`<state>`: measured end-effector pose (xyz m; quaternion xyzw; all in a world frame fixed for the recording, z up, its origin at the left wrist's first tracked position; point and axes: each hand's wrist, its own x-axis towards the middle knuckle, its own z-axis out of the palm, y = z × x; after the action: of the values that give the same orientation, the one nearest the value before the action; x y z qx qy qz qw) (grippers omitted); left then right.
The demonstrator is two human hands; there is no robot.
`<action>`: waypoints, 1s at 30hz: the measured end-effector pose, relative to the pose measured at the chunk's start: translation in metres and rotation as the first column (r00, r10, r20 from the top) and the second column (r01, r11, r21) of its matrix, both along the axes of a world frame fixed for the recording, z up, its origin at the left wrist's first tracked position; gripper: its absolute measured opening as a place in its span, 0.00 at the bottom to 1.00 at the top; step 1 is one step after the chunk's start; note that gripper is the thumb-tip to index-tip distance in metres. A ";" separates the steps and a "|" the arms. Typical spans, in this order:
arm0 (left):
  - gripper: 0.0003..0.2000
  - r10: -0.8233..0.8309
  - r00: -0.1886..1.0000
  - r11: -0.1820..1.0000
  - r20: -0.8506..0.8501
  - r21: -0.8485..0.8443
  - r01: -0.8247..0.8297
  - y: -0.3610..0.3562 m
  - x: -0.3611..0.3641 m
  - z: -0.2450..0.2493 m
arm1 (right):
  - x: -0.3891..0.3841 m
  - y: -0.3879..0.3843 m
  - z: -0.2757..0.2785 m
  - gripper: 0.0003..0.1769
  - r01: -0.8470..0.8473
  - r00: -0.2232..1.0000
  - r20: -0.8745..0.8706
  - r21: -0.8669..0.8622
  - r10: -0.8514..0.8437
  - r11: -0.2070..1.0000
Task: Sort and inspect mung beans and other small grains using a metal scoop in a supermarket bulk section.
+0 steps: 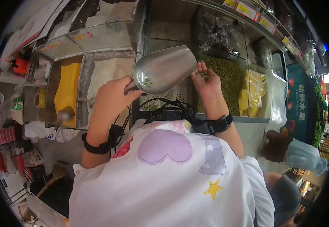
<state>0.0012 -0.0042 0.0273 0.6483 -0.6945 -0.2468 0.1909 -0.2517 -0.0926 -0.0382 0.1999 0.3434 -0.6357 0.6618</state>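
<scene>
My left hand (pixel 113 94) is closed round the handle of a shiny metal scoop (pixel 168 70), back of the hand up. A few small green beans lie inside the scoop near its handle end. At the scoop's open mouth is my right hand (pixel 208 85), palm up and fingers cupped, with a small heap of green beans (pixel 202 75) in it. Below the scoop, a bin floor (pixel 175 90) carries scattered green beans. Just right of my right hand, a bin holds many green mung beans (pixel 223 75).
Left of the scoop stand a bin of white flour (pixel 109 73) and one of yellow flour (pixel 66 87) with a metal scoop (pixel 65 114). Yellow bagged goods (pixel 252 92) fill a right-hand bin. Glass dividers and a price-tag rail (pixel 247 11) rise behind.
</scene>
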 end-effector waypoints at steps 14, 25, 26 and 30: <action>0.17 0.005 0.997 0.999 -0.075 -0.051 -0.009 0.001 0.003 -0.008 | -0.019 -0.004 -0.010 0.16 0.038 0.836 0.379 -0.762 0.398 0.647; 0.18 -0.081 0.997 0.993 0.013 -0.089 0.081 -0.001 -0.008 -0.002 | -0.011 -0.004 0.005 0.24 0.009 0.895 0.291 -0.769 0.338 0.639; 0.17 -0.092 0.995 0.993 0.050 -0.071 0.095 -0.001 -0.009 -0.003 | -0.011 -0.005 0.004 0.26 -0.008 0.897 0.264 -0.791 0.353 0.611; 0.17 -0.107 0.991 0.992 0.079 -0.058 0.111 -0.002 -0.011 -0.006 | -0.010 -0.004 0.005 0.26 -0.071 0.922 0.169 -0.809 0.348 0.583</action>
<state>-0.0094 -0.0066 0.0216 0.6120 -0.7430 -0.2105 0.1708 -0.2621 -0.0967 -0.0329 -0.0579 -0.0592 -0.5976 0.7975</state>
